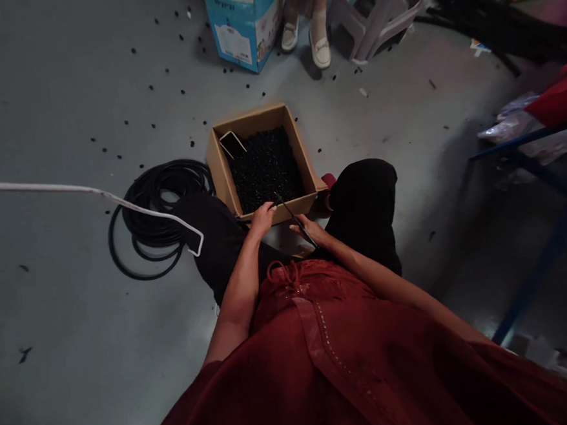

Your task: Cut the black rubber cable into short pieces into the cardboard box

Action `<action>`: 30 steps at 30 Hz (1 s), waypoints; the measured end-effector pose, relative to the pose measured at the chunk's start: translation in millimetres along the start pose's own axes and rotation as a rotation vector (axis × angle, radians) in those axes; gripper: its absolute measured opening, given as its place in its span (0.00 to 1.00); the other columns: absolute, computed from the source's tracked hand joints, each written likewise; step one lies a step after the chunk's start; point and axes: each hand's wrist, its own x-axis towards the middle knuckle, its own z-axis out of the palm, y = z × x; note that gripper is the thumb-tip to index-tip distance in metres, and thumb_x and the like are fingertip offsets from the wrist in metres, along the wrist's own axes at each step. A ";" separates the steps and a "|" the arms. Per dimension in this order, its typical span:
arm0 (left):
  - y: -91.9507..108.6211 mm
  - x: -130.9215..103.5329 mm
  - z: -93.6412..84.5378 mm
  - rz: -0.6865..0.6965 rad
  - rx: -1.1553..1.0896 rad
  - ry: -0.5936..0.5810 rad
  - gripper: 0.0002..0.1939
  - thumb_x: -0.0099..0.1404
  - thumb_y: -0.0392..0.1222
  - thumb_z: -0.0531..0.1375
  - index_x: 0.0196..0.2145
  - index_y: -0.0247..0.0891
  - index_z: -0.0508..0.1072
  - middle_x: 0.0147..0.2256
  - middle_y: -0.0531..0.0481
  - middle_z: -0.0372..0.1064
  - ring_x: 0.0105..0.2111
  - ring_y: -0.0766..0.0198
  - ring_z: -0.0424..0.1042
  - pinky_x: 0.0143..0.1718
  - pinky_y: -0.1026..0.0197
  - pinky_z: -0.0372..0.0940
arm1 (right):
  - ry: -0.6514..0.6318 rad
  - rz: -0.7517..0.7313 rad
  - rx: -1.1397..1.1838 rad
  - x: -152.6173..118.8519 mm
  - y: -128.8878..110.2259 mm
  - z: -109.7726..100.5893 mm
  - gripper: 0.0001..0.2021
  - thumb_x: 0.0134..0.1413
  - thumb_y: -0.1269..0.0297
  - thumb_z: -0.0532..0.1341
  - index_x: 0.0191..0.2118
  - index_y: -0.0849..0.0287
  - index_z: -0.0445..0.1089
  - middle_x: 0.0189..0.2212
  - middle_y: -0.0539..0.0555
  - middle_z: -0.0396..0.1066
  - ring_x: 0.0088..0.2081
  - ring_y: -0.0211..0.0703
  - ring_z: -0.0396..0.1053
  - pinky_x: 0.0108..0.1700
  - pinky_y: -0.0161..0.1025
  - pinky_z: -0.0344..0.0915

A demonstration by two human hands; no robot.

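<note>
Just over the near edge of a cardboard box (252,119), my two hands are close together. My left hand (263,219) has its fingertips pinched at a small dark piece, too small to make out. My right hand (310,229) is closed around a thin, long dark tool (293,215), whose narrow end points over the box toward my left fingertips; its exact kind is unclear. Small black pieces (268,168) fill much of the box. A dark rectangle with a pale rim (233,145), like a phone, rests in its far left corner.
A coil of black tubing (144,235) lies left of the box. A white cord (92,190) reaches to my left knee. Beyond are a blue carton (237,37), another person's white shoes (320,49) and a grey plastic stool (365,29). A blue metal frame (548,252) stands right.
</note>
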 end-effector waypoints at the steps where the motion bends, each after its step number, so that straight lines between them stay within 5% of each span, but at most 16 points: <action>1: 0.0 0.1 0.1 0.002 0.000 -0.002 0.21 0.72 0.36 0.51 0.59 0.31 0.71 0.56 0.40 0.74 0.56 0.56 0.72 0.58 0.58 0.64 | -0.014 0.001 0.000 -0.7 -0.4 0.0 0.24 0.62 0.48 0.57 0.56 0.59 0.64 0.42 0.58 0.75 0.42 0.48 0.72 0.43 0.39 0.64; 30: 4.9 -5.6 -3.1 0.098 0.042 -0.138 0.23 0.70 0.33 0.54 0.60 0.36 0.73 0.59 0.46 0.71 0.61 0.57 0.68 0.63 0.60 0.60 | -0.034 0.053 -0.106 -1.2 -7.8 -2.6 0.17 0.64 0.52 0.57 0.51 0.58 0.66 0.42 0.58 0.76 0.42 0.49 0.72 0.42 0.37 0.63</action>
